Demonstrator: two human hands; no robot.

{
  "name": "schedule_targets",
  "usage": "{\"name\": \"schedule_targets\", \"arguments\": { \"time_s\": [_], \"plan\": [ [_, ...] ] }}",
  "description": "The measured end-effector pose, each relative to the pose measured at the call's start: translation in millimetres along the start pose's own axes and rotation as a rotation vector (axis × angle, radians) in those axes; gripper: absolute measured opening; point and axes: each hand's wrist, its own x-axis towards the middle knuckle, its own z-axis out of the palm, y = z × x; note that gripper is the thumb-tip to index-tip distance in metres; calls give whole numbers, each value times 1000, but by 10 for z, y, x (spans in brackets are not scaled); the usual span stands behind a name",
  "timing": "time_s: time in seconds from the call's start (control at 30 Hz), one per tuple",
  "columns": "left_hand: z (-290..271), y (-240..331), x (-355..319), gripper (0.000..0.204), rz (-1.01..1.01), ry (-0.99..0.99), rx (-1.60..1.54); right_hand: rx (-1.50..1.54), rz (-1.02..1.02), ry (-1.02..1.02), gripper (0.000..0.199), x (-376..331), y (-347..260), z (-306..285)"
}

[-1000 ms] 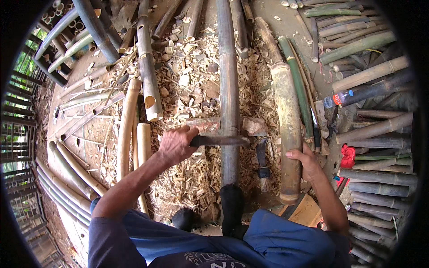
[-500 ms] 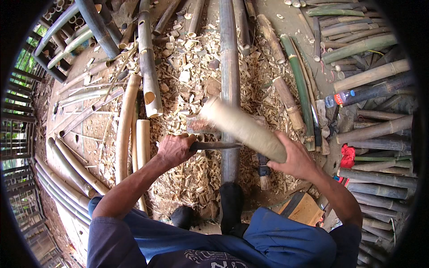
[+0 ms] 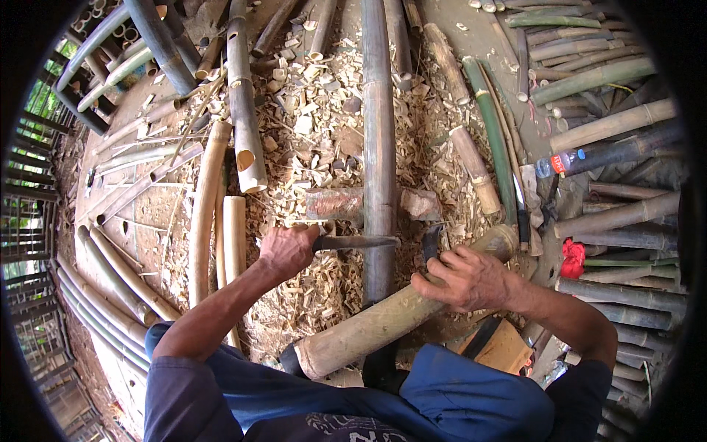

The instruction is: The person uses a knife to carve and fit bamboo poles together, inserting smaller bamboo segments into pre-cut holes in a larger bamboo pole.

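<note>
Lap: blue trousers [image 3: 471,401], knees apart; black footwear [image 3: 380,367] just beyond, partly hidden.
Bamboo section [image 3: 372,330]: thick, pale, slanted across in front of lap, L end nearer; prob. close in for easy handling.
R hand [image 3: 470,280]: grasping bamboo section from above, nearer its far end, fingers curled; some fingertips hidden.
L hand [image 3: 289,252]: clenched on knife handle, prob. keeping blade clear of body.
Knife [image 3: 357,242]: blade points R, over long pole; contact can't tell.
2nd blade [image 3: 431,240]: dark, R of pole, handle hidden; prob. kept w/in reach.
Long pole [image 3: 378,140]: lies across wood block [image 3: 335,204], prob. to prop it off chips [image 3: 309,166].
Far R: bottle [image 3: 560,163] atop stacked bamboo [image 3: 615,121].
</note>
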Motion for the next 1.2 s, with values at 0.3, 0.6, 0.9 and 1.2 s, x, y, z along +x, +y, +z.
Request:
{"name": "schedule_targets", "arguments": {
  "time_s": [0.3, 0.6, 0.9, 1.2],
  "plan": [
    [-110, 10, 36, 29, -57, -158, 9, 85, 17, -77, 78, -57, 23, -17],
    [-78, -29, 39, 22, -13, -59, 61, 9, 127, -216, 66, -27, 443, 334],
    [-8, 26, 38, 13, -72, 23, 37, -65, 203, -277, 62, 46, 387, 215],
    [86, 2, 20, 14, -82, 50, 90, -110, 302, -318, 67, 4, 486, 499]
  ]
}}
